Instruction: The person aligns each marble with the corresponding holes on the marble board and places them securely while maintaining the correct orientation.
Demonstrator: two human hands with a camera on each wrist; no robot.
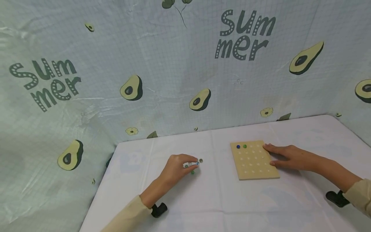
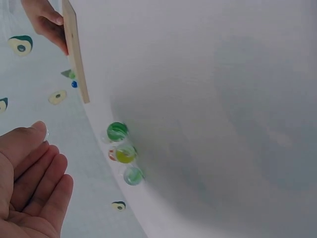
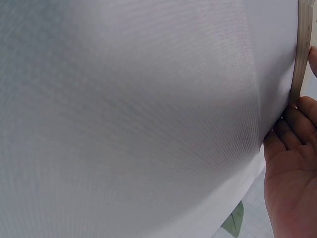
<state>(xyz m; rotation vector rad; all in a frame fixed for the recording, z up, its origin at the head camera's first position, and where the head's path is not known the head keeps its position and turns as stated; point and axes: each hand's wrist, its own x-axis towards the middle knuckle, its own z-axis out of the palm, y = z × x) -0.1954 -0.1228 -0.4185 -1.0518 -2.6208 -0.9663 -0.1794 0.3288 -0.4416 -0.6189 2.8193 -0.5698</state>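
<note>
My left hand (image 1: pixel 175 169) pinches a small clear marble with a blue tint (image 1: pixel 197 163) between thumb and forefinger, above the table. In the left wrist view, only the marble's glassy edge shows past the thumb; the other fingers are loosely bent. Several loose glass marbles, among them a green-swirled marble (image 2: pixel 117 131) and a yellow-green marble (image 2: pixel 125 153), lie on the cloth beneath this hand. My right hand (image 1: pixel 298 158) rests its fingertips on the right edge of a square wooden board (image 1: pixel 242 176) with rows of dimples. A blue marble (image 1: pixel 238 146) and a green marble (image 1: pixel 244 146) sit in its far-left row.
A white cloth (image 1: pixel 203 199) covers the table. Behind it hangs a pale curtain (image 1: pixel 162 64) printed with avocados and lettering. Dark wrist-camera mounts (image 1: pixel 159 210) stick out below both forearms.
</note>
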